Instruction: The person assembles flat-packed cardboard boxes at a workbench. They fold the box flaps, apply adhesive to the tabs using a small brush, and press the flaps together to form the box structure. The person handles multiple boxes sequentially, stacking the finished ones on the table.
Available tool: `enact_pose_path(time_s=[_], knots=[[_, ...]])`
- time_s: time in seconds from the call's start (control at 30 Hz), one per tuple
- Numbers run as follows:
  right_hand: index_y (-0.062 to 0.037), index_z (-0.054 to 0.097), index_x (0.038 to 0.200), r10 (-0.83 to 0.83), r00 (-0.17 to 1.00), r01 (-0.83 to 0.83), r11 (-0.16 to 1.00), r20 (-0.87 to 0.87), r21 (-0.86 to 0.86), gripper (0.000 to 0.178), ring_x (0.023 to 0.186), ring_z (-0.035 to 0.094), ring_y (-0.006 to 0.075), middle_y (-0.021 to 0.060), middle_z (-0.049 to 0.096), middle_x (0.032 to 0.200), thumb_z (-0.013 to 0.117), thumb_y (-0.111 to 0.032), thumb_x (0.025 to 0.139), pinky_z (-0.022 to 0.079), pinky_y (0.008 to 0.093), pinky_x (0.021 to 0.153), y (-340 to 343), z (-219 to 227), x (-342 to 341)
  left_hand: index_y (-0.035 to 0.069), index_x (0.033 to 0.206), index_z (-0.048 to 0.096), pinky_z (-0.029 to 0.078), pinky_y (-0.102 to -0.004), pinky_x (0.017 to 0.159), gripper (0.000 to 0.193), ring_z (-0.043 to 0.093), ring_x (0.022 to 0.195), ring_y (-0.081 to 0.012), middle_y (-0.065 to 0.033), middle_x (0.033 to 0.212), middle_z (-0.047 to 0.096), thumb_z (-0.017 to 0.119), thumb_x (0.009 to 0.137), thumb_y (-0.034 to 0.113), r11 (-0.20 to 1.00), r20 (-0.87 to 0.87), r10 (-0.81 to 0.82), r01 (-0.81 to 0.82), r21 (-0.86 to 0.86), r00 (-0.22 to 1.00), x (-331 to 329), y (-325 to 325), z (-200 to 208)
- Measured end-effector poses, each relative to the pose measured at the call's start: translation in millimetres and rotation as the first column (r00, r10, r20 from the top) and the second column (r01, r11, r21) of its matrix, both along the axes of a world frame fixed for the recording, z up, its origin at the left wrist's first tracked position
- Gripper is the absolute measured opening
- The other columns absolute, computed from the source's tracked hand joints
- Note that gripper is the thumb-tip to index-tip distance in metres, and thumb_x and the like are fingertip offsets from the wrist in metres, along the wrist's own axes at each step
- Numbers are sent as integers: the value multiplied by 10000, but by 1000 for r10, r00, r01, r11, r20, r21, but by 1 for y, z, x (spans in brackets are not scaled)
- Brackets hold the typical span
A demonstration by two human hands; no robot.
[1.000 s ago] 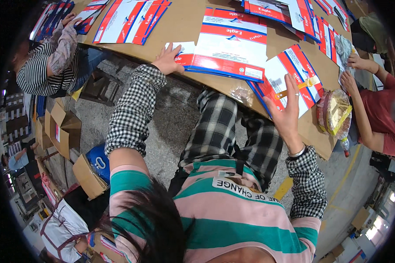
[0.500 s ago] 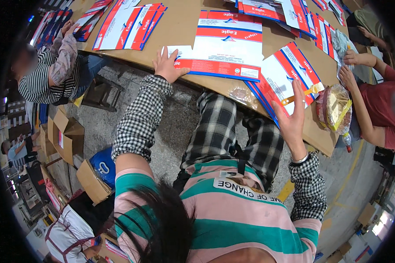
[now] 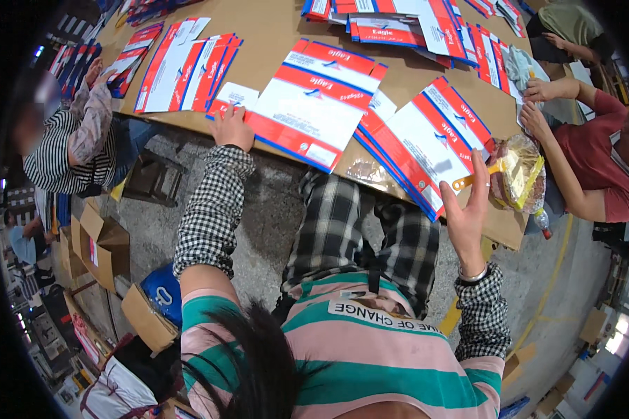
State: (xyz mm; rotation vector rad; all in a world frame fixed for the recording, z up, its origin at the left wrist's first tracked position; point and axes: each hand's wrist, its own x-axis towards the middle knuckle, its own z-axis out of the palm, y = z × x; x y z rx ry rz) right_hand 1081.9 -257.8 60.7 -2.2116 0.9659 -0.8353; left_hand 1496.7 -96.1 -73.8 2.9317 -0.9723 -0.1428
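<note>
Head view: a broad brown surface (image 3: 265, 52) spread with red, white and blue flat cartons (image 3: 391, 31).
Slanted at the near edge lies one large carton (image 3: 311, 105), just left of a fanned stack (image 3: 433, 140) of the same kind. A clear-wrapped bundle (image 3: 521, 171) with a yellow strip sits right of the stack. The left hand (image 3: 232, 129) has its fingers slightly parted on the large carton's left flap (image 3: 239, 95); whether it pinches the flap cannot be told. The right hand (image 3: 468, 202), by the stack's right side, holds its thumb wide of the fingers, with the orange handle of a brush (image 3: 463, 183) tucked among them.
</note>
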Motion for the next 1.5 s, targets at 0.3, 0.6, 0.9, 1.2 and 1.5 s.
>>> enact_pose_path(time_s=[0.3, 0.6, 0.9, 1.2, 1.5], knots=[[16, 388, 1356, -54, 998, 54, 998, 21, 20, 643, 1335, 336, 322, 210, 377, 1404, 679, -63, 788, 264, 398, 1095, 0, -8, -12, 151, 1449, 304, 102, -596, 1109, 591, 184, 1389, -389, -90, 1529, 213, 311, 958, 481, 966, 31, 211, -213, 147, 977, -7, -12, 1], [38, 431, 1291, 59, 943, -112, 983, -329, -145, 675, 1330, 306, 406, 244, 390, 1367, 727, -74, 695, 243, 485, 1106, 7, -75, 25, 141, 1439, 320, 93, -628, 1091, 590, 157, 1393, -400, -125, 1520, 222, 377, 943, 456, 981, 149, 191, -194, 2, 970, -8, -15, -10], [30, 387, 1331, 50, 893, -149, 970, -447, -191, 753, 1361, 262, 385, 236, 367, 1387, 751, -139, 693, 196, 508, 1120, 4, -92, 33, 143, 1445, 319, -14, -650, 1080, 700, 47, 1413, -394, -161, 1527, 175, 381, 900, 577, 994, -20, -91, 89, -56, 996, -81, -38, 13], [49, 389, 1328, -1, 882, -99, 977, -471, -187, 763, 1359, 260, 388, 246, 365, 1388, 764, -179, 704, 197, 486, 1125, -5, -97, 7, 148, 1457, 290, -14, -637, 1089, 734, 60, 1412, -393, -143, 1536, 153, 336, 900, 624, 1000, -44, -6, 6, -10, 999, -59, -29, 4], [31, 404, 1317, -37, 891, -66, 976, -453, -209, 728, 1357, 269, 387, 242, 372, 1384, 754, -197, 721, 203, 521, 1111, -13, -105, -11, 162, 1449, 308, 30, -608, 1104, 702, 130, 1404, -380, -139, 1523, 209, 391, 894, 585, 997, 61, 28, -32, 64, 998, -22, -23, 5]])
